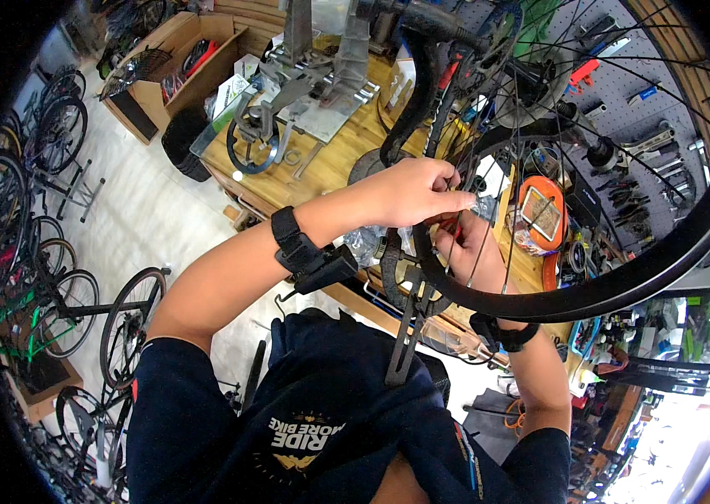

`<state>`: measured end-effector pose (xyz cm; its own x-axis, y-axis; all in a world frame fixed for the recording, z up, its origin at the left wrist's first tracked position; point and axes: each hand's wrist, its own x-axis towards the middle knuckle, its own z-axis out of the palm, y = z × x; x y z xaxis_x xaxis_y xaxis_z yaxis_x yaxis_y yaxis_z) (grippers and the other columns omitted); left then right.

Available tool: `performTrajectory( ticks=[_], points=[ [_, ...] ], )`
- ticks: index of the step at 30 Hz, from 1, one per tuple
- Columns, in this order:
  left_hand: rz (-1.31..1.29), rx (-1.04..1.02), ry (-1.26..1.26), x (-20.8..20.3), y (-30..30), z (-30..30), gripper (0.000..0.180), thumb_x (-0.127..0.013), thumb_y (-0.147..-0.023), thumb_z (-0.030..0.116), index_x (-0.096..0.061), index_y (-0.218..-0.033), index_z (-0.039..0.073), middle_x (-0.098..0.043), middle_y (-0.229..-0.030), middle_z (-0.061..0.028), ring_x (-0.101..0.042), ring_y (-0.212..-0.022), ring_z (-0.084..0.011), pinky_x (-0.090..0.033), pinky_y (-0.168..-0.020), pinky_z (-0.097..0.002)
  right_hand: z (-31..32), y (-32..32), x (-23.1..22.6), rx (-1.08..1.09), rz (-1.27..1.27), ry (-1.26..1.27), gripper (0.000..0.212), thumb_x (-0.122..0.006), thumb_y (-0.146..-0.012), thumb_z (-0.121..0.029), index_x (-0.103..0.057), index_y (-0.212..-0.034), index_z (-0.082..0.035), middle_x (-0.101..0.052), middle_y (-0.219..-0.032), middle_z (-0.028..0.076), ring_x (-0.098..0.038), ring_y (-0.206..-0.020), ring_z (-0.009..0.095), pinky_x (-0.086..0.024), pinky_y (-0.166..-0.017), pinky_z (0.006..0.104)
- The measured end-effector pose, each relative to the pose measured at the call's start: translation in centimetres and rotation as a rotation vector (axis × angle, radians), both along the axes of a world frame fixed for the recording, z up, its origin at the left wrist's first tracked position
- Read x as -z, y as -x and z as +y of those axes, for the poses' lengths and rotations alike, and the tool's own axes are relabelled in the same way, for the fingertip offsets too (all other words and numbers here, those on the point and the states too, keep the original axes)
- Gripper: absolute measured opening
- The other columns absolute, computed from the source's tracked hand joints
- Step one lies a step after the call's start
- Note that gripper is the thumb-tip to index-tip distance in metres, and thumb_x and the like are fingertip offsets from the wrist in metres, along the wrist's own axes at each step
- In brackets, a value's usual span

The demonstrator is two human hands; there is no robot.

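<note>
A bicycle wheel point(623, 294) with a black rim and thin black spokes stands upright on the right, held in a dark truing stand point(409, 328). My left hand point(422, 193) reaches over to the wheel's near left side. Its fingers are curled and the thumb is stretched towards the spokes; what they pinch is hidden. Just below it, my right hand point(474, 250) is partly behind the spokes and rim. Its fingers close around a small red thing whose kind I cannot make out. The two hands nearly touch each other.
The wooden workbench point(338, 168) carries a metal stand point(296, 50), a blue-grey ring point(258, 155) and an orange tray point(539, 214). Tools hang on a grey pegboard point(623, 92) behind the wheel. Several bicycles point(61, 134) line the left, with a cardboard box point(153, 71) beyond.
</note>
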<state>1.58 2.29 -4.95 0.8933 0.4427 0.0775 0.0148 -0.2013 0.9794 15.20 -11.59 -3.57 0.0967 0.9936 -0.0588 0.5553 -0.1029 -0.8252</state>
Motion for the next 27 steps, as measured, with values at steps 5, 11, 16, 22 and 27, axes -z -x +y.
performTrajectory(
  ticks=[5, 11, 16, 22, 27],
  points=[
    [-0.028, 0.007, 0.049, -0.4, 0.2, -0.4, 0.033, -0.064, -0.094, 0.032, -0.061, -0.100, -0.001, -0.061, -0.077, -0.0027, -0.054, -0.070, -0.0081, -0.044, -0.062, -0.0259, 0.5, -3.0, -1.2, -0.146, 0.442, 0.288, 0.026, -0.067, -0.092, -0.017, -0.059, -0.112, -0.002, -0.062, -0.085, -0.003, -0.055, -0.073, 0.008, -0.047, -0.068, 0.0250],
    [-0.021, 0.020, 0.073, -1.2, 0.4, -0.6, 0.033, -0.064, -0.094, 0.033, -0.063, -0.097, 0.000, -0.061, -0.076, -0.0025, -0.053, -0.070, -0.0082, -0.043, -0.062, -0.0260, 0.6, -3.4, -1.8, -0.225, 0.783, 0.406, 0.034, -0.071, -0.088, -0.024, -0.063, -0.113, -0.004, -0.069, -0.093, 0.001, -0.057, -0.074, 0.005, -0.041, -0.062, 0.0170],
    [-0.036, -0.016, -0.049, -2.1, 0.6, -0.8, 0.046, -0.063, -0.091, 0.043, -0.066, -0.091, -0.002, -0.067, -0.076, -0.0119, -0.060, -0.068, -0.0184, -0.047, -0.064, -0.0333, 1.1, -2.4, -2.8, -0.194, 0.601, 0.378, 0.030, -0.073, -0.086, -0.033, -0.065, -0.099, -0.007, -0.068, -0.082, 0.000, -0.057, -0.066, 0.006, -0.042, -0.056, 0.0215],
    [-0.038, -0.079, -0.046, -1.2, 0.5, -0.9, 0.045, -0.063, -0.090, 0.042, -0.066, -0.093, -0.003, -0.068, -0.079, -0.0129, -0.064, -0.072, -0.0206, -0.049, -0.066, -0.0336, 1.1, 0.1, -2.9, -0.048, -0.149, 0.066, 0.027, -0.065, -0.086, -0.023, -0.061, -0.092, 0.003, -0.057, -0.069, 0.000, -0.051, -0.063, 0.012, -0.041, -0.058, 0.0303],
    [-0.012, -0.046, -0.003, -0.8, 0.0, -0.4, 0.045, -0.064, -0.089, 0.042, -0.067, -0.093, -0.002, -0.069, -0.079, -0.0124, -0.064, -0.073, -0.0196, -0.048, -0.066, -0.0322, 1.2, -3.6, 0.3, -0.214, 0.313, 0.113, 0.027, -0.067, -0.087, -0.018, -0.059, -0.105, -0.001, -0.062, -0.084, 0.001, -0.055, -0.074, 0.010, -0.045, -0.066, 0.0273]
  ],
)
